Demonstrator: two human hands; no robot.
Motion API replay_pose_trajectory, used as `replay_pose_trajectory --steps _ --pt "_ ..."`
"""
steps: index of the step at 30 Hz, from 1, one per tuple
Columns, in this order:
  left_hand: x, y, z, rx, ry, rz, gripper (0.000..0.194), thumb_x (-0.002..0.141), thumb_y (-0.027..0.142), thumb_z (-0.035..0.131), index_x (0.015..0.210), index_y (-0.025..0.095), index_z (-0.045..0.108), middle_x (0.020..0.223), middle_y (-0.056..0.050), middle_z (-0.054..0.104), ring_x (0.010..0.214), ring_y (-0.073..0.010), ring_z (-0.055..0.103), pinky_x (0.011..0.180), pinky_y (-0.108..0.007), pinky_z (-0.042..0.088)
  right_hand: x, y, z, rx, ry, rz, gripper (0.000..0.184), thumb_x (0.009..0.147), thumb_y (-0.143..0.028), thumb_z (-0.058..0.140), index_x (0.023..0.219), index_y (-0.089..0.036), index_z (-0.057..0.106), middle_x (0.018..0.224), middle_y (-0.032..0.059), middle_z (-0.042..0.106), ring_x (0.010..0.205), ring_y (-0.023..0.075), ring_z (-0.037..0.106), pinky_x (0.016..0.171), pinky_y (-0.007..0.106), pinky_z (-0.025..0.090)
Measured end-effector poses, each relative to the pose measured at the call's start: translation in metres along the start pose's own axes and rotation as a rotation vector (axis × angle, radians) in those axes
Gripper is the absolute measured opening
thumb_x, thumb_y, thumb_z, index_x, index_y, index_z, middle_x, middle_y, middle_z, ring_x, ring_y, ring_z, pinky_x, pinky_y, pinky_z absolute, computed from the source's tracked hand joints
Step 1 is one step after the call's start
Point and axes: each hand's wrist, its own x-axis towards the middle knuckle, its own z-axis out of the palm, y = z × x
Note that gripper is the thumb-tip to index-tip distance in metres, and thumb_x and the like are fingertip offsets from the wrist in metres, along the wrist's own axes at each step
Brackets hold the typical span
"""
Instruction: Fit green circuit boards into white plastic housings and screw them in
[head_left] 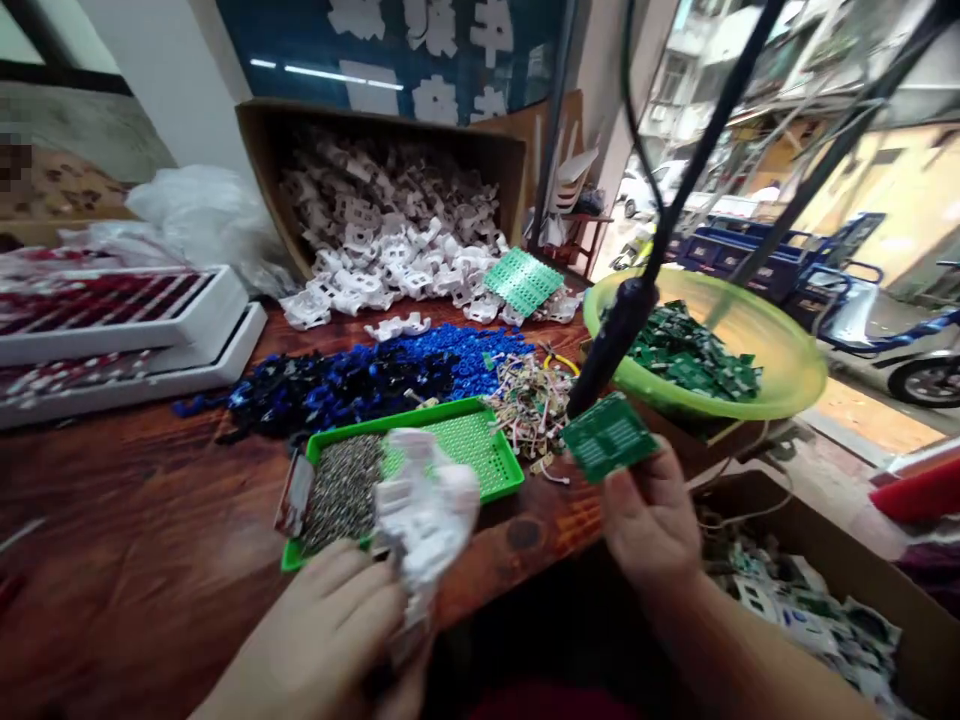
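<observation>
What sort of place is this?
Probably a small street-side assembly workshop: white plastic parts spill from a cardboard box onto a wooden table, a yellow-green bowl holds green circuit boards, and a blue vehicle stands outside.

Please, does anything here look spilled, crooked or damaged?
White plastic parts spill from the open cardboard box onto the table, and a light green sheet lies askew on them, unlike its neighbours. No damage stands out, but the white part in the left hand is blurred.
</observation>
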Motion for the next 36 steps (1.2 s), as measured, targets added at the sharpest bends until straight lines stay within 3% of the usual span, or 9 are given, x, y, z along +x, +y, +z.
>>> replay_pose_trajectory --steps 2,7,11,15,21,24,29,33,36 --pt "0.005 0.016 0.008 0.164 -0.063 0.086 0.013 0.072 0.017 0.05 0.06 0.02 0.053 0.055 -0.002 0.054 0.055 -0.0164 0.046 0.055 -0.035 0.037 -0.022 0.012 0.036 0.092 -0.076 -0.002 0.025 0.085 -0.036 0.047 0.105 -0.031 0.033 0.095 0.0028 0.055 0.083 0.0179 0.059 0.08 0.04 0.046" --pt "-0.009 0.034 0.026 0.304 -0.151 -0.037 0.012 0.074 0.019 0.047 0.064 0.018 0.054 0.062 -0.004 0.056 0.061 -0.0198 0.048 0.061 -0.038 0.035 -0.038 0.032 0.085 0.071 -0.09 -0.034 0.025 0.087 -0.038 0.043 0.107 -0.031 0.03 0.093 0.0027 0.048 0.077 0.0156 0.054 0.075 0.036 0.045" --pt "-0.022 0.039 0.031 0.288 -0.134 -0.072 0.012 0.075 0.022 0.049 0.065 0.017 0.055 0.063 -0.005 0.057 0.062 -0.0202 0.049 0.06 -0.038 0.036 -0.04 0.043 0.093 0.05 -0.224 -0.03 0.018 0.087 -0.026 0.046 0.103 -0.028 0.038 0.092 0.0018 0.046 0.078 0.0123 0.051 0.076 0.031 0.043" --pt "-0.028 0.035 0.035 0.224 -0.043 0.071 0.021 0.08 0.029 0.051 0.063 0.017 0.054 0.058 -0.003 0.054 0.057 -0.0165 0.047 0.057 -0.033 0.036 -0.045 0.053 0.093 0.094 -0.221 -0.065 0.018 0.088 -0.027 0.044 0.105 -0.028 0.037 0.086 0.0 0.05 0.074 0.012 0.053 0.071 0.031 0.045" --pt "-0.035 0.016 0.05 0.136 0.172 0.182 0.011 0.077 0.012 0.058 0.068 0.016 0.053 0.054 0.002 0.051 0.053 -0.0119 0.044 0.051 -0.028 0.033 -0.052 0.065 0.103 0.144 -0.148 0.005 0.015 0.089 -0.026 0.043 0.103 -0.026 0.036 0.074 -0.0029 0.05 0.063 0.0097 0.054 0.062 0.027 0.046" --pt "-0.037 0.008 0.061 0.026 0.331 0.041 0.014 0.072 0.01 0.063 0.076 0.018 0.052 0.062 0.001 0.053 0.059 -0.012 0.049 0.057 -0.026 0.041 -0.049 0.069 0.108 0.127 -0.136 0.063 0.009 0.091 -0.026 0.04 0.099 -0.026 0.036 0.068 -0.0047 0.045 0.057 0.0079 0.05 0.056 0.023 0.043" --pt "-0.039 0.008 0.071 -0.268 0.648 -0.468 0.041 0.07 0.018 0.066 0.106 0.02 0.048 0.107 -0.009 0.051 0.1 -0.0211 0.053 0.083 -0.034 0.046 -0.045 0.07 0.107 0.129 -0.158 0.072 0.013 0.088 -0.029 0.045 0.097 -0.026 0.036 0.067 -0.0053 0.042 0.051 0.0066 0.045 0.048 0.021 0.038" --pt "-0.039 0.015 0.063 -0.7 0.41 -0.774 0.053 0.079 0.024 0.056 0.127 0.02 0.035 0.127 -0.013 0.044 0.114 -0.0233 0.047 0.095 -0.037 0.04 -0.045 0.065 0.106 0.155 -0.157 0.044 0.014 0.087 -0.029 0.046 0.098 -0.027 0.037 0.069 -0.0048 0.042 0.052 0.0062 0.044 0.047 0.021 0.038" --pt "-0.037 0.018 0.049 -1.027 0.142 -0.854 0.058 0.08 0.025 0.057 0.132 0.023 0.031 0.133 -0.01 0.043 0.121 -0.0231 0.042 0.101 -0.036 0.034 -0.046 0.058 0.106 0.206 -0.146 0.014 0.018 0.086 -0.029 0.049 0.102 -0.026 0.04 0.074 -0.0033 0.045 0.053 0.0064 0.044 0.048 0.022 0.039"
